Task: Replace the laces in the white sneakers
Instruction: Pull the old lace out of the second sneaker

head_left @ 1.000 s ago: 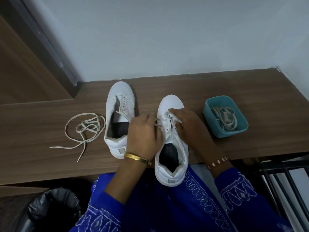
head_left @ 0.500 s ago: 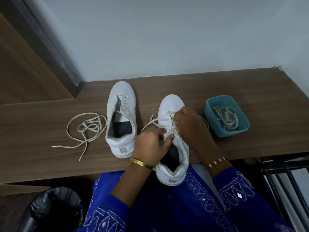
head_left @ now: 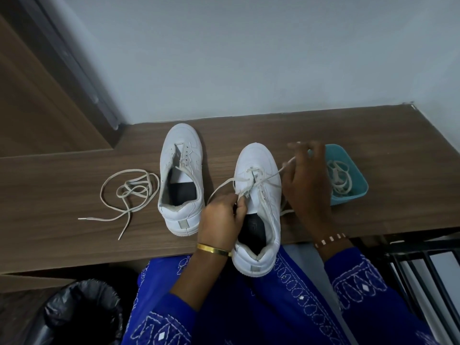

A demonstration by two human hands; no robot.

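Two white sneakers stand on the brown table. The left sneaker (head_left: 181, 180) has no lace in it. The right sneaker (head_left: 258, 202) overhangs the table's front edge, and a cream lace (head_left: 261, 181) crosses its lowest eyelets. My left hand (head_left: 222, 217) grips this sneaker's left side at the tongue and pinches the lace there. My right hand (head_left: 307, 181), blurred by motion, pinches the lace's other end and draws it out to the right above the table.
A loose cream lace (head_left: 129, 192) lies coiled left of the sneakers. A teal tray (head_left: 358, 185) with more laces sits at the right, partly behind my right hand. A black-lined bin (head_left: 82, 312) stands below the table at the left, a dark metal rack (head_left: 423, 270) at the right.
My right hand has moved from the sneaker's eyelets out to the right, drawing the lace through. My left hand slid back to the tongue and holds the sneaker.
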